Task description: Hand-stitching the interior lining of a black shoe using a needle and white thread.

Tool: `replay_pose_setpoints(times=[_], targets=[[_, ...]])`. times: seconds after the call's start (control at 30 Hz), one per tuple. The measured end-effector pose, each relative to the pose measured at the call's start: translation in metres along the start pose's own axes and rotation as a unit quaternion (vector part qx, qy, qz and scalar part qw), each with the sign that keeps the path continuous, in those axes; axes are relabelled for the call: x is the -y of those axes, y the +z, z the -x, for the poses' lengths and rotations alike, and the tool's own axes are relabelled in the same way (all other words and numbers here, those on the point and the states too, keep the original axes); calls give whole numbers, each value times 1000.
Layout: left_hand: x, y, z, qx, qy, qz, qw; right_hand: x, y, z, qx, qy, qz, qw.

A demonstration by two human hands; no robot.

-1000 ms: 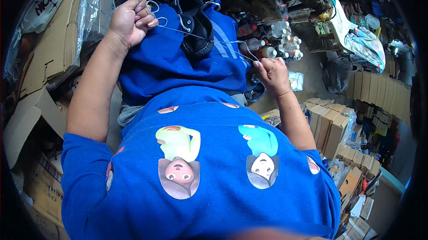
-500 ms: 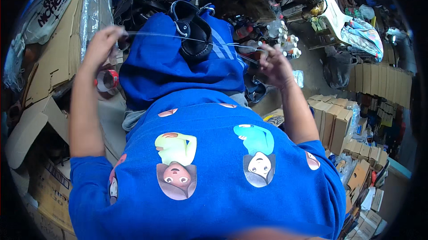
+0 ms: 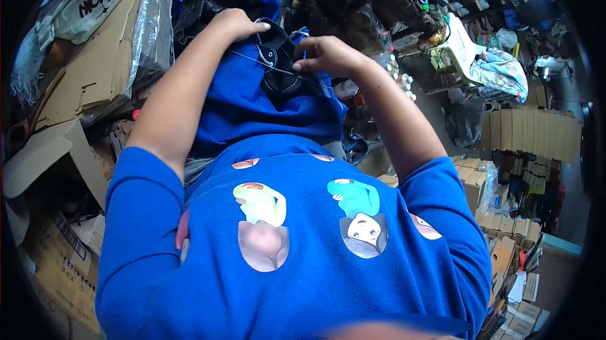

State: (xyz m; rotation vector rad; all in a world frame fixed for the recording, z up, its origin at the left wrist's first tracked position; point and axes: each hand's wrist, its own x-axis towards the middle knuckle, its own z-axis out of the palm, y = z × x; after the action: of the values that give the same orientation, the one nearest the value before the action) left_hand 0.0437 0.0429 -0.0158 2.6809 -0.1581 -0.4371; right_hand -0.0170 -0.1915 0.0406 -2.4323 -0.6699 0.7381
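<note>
A black shoe [image 3: 282, 78] with pale stitching along its edge rests on the blue cloth [image 3: 230, 103] over my lap. A thin white thread [image 3: 251, 59] slants across the shoe's opening. My left hand [image 3: 237, 24] is at the far left of the shoe, its thumb stretched toward the rim. Its other fingers curl down out of sight, so what they hold is hidden. Over the shoe's right side, my right hand [image 3: 329, 56] has its thumb and fingers bent together by the thread's right end, pinching it.
Flattened cardboard [image 3: 95, 68] and a clear plastic sheet [image 3: 151, 30] lie at the left. Several white-capped bottles [image 3: 404, 81] stand on the right, beyond my forearm. Farther right are a white chair [image 3: 461, 43] with cloth on it and stacked cardboard boxes [image 3: 470, 182].
Both hands have come inward from wide apart to the shoe. The thread, earlier stretched taut between them, now hangs slanting over the shoe's opening.
</note>
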Motion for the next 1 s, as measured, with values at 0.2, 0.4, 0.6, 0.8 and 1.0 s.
replay_pose_setpoints(times=[0.2, 0.4, 0.6, 0.8, 1.0], targets=[[-13, 12, -9, 40, -50, -31, 997, -5, 24, 16, 13, 126, -157, 979], [-6, 10, -17, 34, -45, -17, 998, 8, 70, 60, -186, 163, -206, 947], [-22, 18, 22, -220, 115, 26, 968, 11, 72, 52, -206, 178, -141, 952], [-53, 33, 116, -33, 362, 136, 922, -20, 40, 46, -133, 118, -154, 972], [-59, 53, 133, -93, 309, 147, 935, -2, 32, 52, -202, 140, -161, 956]])
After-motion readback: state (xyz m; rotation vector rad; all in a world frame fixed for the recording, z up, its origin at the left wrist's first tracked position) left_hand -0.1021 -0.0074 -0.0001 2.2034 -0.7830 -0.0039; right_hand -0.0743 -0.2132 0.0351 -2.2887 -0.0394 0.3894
